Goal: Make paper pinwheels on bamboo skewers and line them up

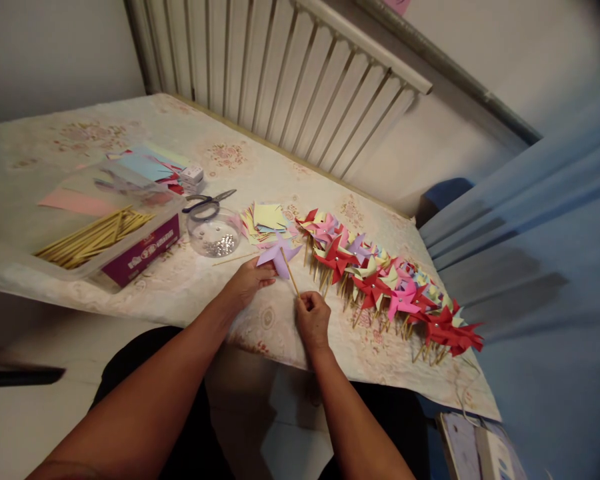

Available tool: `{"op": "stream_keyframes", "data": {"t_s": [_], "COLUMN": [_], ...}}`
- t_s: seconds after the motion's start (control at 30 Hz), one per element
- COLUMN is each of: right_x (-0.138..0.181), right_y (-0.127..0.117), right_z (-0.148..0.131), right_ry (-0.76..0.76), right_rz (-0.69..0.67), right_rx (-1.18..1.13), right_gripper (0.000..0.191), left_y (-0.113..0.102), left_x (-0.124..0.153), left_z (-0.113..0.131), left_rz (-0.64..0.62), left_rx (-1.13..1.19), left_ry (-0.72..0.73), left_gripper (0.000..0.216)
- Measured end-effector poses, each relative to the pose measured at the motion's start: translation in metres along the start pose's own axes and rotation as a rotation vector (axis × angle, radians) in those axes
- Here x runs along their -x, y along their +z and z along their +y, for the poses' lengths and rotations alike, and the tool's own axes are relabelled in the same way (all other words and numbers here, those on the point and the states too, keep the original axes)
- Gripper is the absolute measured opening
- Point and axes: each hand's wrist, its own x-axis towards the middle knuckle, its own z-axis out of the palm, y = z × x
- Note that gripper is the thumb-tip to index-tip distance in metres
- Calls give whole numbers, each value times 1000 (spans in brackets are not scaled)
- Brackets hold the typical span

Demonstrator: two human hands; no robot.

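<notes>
A purple paper pinwheel (pixel 283 259) on a thin wooden stick is between my two hands, over the table's front part. My left hand (pixel 250 281) has its fingers at the pinwheel's left side, closed against the paper; part of them is hidden behind it. The lower end of the stick is pinched in my right hand (pixel 314 320). Just behind the pinwheel lies a stack of cut paper squares (pixel 269 219), yellow on top. A round clear dish (pixel 215 237) with small shiny metal pieces stands left of it, and a loose stick (pixel 235 259) lies close to my left hand.
Rows of finished pinwheels (pixel 375 287) lie to the right. A clear plastic box (pixel 145 250) of wooden sticks (pixel 97 237) stands left. Scissors (pixel 209 201) lie behind the dish, near coloured paper (pixel 147 165) and a small white box (pixel 191 175). A radiator (pixel 280 80) borders the table's back.
</notes>
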Motion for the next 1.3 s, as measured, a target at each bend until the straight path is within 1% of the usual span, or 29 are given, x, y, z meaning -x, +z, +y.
{"op": "stream_keyframes", "data": {"t_s": [0.07,0.2,0.3,0.57,0.7,0.87,0.97,1.17,1.3], "right_x": [0,1,1,1,1,0,1,1,1], "right_y": [0,0,0,1,0,0,0,0,1], "right_z": [-1,0,0,0,-1,-2,-1,-1,-2], "right_ry": [-2,-10,-13,-22,-27,-32,-31,-37,-32], "right_rz": [-3,-14,-19,-30,-38,-46,-52,-45,-32], "right_rx": [3,5,8,16,18,28,25,30,27], "right_gripper": [9,9,9,10,10,10,9,10,10], "left_y": [2,10,16,24,29,35,36,31,21], "left_x": [-1,-3,-4,-9,-7,-6,-6,-1,3], "left_z": [-5,-14,-17,-19,-17,-16,-17,-18,-13], "left_rz": [18,37,60,206,228,230,215,84,35], "left_rx": [1,3,3,-68,-94,-99,-72,-64,23], "left_ry": [14,55,55,70,78,67,49,57,89], "left_gripper": [43,29,22,13,11,11,15,23,41]}}
